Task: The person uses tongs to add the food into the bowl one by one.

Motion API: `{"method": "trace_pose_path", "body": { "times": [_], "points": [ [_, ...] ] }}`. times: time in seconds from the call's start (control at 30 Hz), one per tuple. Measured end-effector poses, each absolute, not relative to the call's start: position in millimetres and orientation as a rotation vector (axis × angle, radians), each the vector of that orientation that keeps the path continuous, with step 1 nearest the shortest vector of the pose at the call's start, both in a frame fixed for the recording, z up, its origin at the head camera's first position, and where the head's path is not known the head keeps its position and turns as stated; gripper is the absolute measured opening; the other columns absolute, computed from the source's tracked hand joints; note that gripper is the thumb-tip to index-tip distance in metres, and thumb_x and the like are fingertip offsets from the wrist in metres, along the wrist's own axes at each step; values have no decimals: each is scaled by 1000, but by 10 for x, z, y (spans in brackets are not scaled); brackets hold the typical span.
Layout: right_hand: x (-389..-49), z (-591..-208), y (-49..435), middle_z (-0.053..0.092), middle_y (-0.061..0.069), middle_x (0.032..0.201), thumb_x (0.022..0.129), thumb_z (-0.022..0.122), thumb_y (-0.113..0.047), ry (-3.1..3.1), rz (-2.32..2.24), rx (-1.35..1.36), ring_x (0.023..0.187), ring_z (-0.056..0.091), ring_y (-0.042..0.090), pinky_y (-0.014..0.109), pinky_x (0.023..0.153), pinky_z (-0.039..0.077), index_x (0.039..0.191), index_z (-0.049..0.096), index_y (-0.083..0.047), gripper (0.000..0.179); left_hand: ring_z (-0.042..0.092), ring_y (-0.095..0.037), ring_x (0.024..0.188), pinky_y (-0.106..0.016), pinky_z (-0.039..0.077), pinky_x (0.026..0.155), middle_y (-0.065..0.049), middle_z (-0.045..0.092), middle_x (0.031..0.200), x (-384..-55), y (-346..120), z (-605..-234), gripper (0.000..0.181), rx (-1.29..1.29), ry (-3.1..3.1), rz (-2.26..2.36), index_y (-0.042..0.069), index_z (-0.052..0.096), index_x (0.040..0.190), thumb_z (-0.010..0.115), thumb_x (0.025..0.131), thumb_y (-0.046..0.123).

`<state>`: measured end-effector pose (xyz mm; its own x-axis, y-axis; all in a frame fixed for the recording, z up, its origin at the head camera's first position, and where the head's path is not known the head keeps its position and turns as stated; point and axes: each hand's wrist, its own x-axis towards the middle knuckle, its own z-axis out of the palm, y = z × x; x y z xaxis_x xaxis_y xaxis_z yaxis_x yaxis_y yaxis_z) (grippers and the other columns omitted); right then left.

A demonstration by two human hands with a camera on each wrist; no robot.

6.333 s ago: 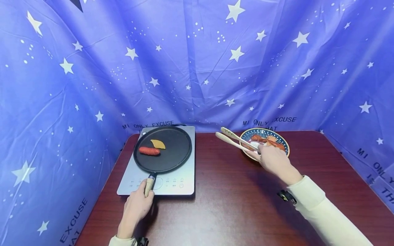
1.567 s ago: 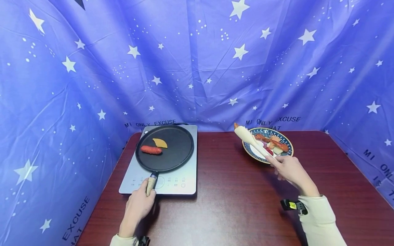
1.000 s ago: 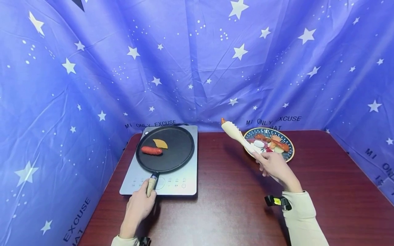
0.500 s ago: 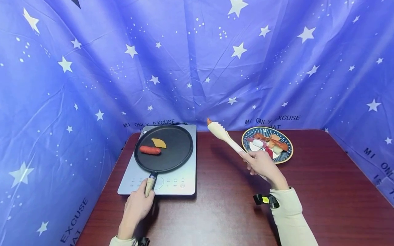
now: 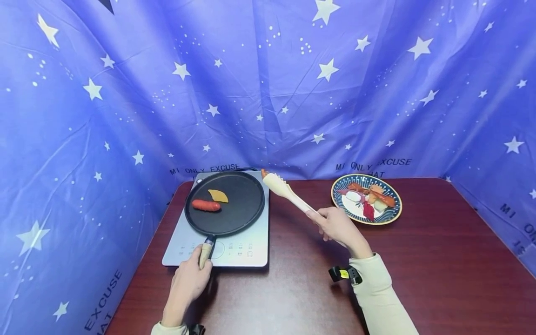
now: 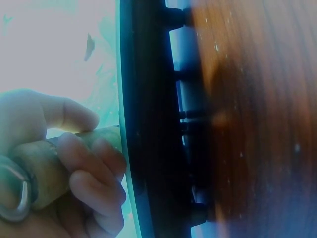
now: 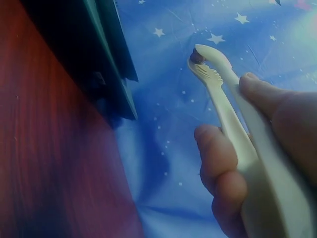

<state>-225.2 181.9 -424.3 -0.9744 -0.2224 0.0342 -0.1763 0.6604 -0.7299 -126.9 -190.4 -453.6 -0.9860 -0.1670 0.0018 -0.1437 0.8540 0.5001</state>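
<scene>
My left hand [image 5: 189, 278] grips the wooden handle [image 5: 205, 255] of a flat black frying pan [image 5: 234, 214]. In the pan lie a red sausage [image 5: 205, 205] and a yellow wedge-shaped piece [image 5: 218, 196]. My right hand [image 5: 339, 228] squeezes a pair of cream tongs [image 5: 289, 193]. Their tips, near the pan's right rim, pinch a small brown-orange piece of food [image 7: 197, 56], mostly hidden by the tongs. In the left wrist view, fingers curl round the handle [image 6: 47, 171], which ends in a metal ring [image 6: 20, 198].
The pan sits on a silver induction cooktop [image 5: 255, 232] at the table's left. A blue-patterned plate [image 5: 395, 204] with several food pieces stands at the back right of the dark red wooden table [image 5: 293, 288]. A blue star-print curtain [image 5: 284, 125] encloses the back and sides.
My right hand has lifted the tongs with the food piece from the plate and carried them left to the pan's right edge. The left hand keeps its hold on the pan handle.
</scene>
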Motion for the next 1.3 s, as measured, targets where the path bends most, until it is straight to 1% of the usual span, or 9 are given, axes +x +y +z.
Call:
{"method": "trace_pose_path", "body": {
  "times": [0.13, 0.3, 0.5, 0.57, 0.77, 0.87, 1.1, 1.3],
  "points": [
    [-2233, -4271, 1758, 53, 2, 51, 92, 55, -44, 2810, -1203, -334, 39, 53, 16, 33, 44, 43, 65, 55, -8, 45, 56, -30, 62, -47, 42, 55, -17, 62, 81, -1255, -1913, -4553, 51, 261, -2980, -798, 10, 48, 134, 53, 86, 24],
    [-2221, -4305, 1692, 53, 2, 52, 91, 54, -49, 2825, -1163, -326, 40, 53, 15, 32, 46, 42, 65, 55, -11, 46, 57, -31, 61, -47, 41, 55, -18, 62, 80, -1244, -1927, -4564, 51, 249, -2976, -798, 9, 48, 134, 53, 86, 24],
    [-2239, -4342, 1612, 52, -2, 49, 91, 52, -51, 2865, -1092, -365, 38, 53, 12, 31, 44, 37, 65, 55, -13, 46, 56, -29, 61, -46, 42, 55, -15, 62, 78, -1256, -1933, -4568, 51, 264, -2972, -794, 10, 48, 134, 53, 86, 25],
    [-2249, -4350, 1577, 51, -3, 48, 91, 52, -52, 2880, -1079, -382, 39, 53, 12, 31, 44, 36, 65, 56, -11, 48, 56, -29, 61, -46, 42, 56, -15, 62, 78, -1257, -1927, -4561, 51, 271, -2969, -796, 11, 48, 134, 53, 86, 25],
    [-2253, -4378, 1442, 49, -4, 46, 90, 54, -52, 2895, -1045, -392, 38, 52, 10, 31, 48, 37, 66, 59, -10, 48, 55, -28, 60, -45, 41, 55, -14, 61, 77, -1268, -1904, -4562, 51, 270, -2967, -814, 11, 48, 134, 53, 85, 25],
    [-2255, -4404, 1373, 48, -5, 45, 89, 55, -51, 2924, -1007, -390, 37, 51, 10, 32, 47, 38, 66, 60, -10, 47, 55, -28, 59, -45, 41, 53, -14, 61, 76, -1276, -1895, -4566, 51, 261, -2965, -816, 11, 48, 134, 52, 85, 25],
    [-2271, -4485, 1234, 46, -8, 42, 89, 56, -52, 3022, -894, -380, 40, 49, 11, 32, 44, 36, 60, 53, -18, 45, 54, -28, 58, -45, 41, 52, -15, 61, 76, -1283, -1892, -4566, 53, 265, -2968, -812, 10, 47, 135, 52, 85, 26],
    [-2289, -4541, 1165, 45, -7, 45, 88, 56, -52, 3105, -829, -404, 44, 46, 14, 33, 43, 36, 57, 50, -19, 46, 52, -27, 57, -45, 41, 53, -13, 60, 75, -1277, -1900, -4551, 52, 265, -2967, -817, 10, 47, 136, 52, 86, 25]
  ]
}}
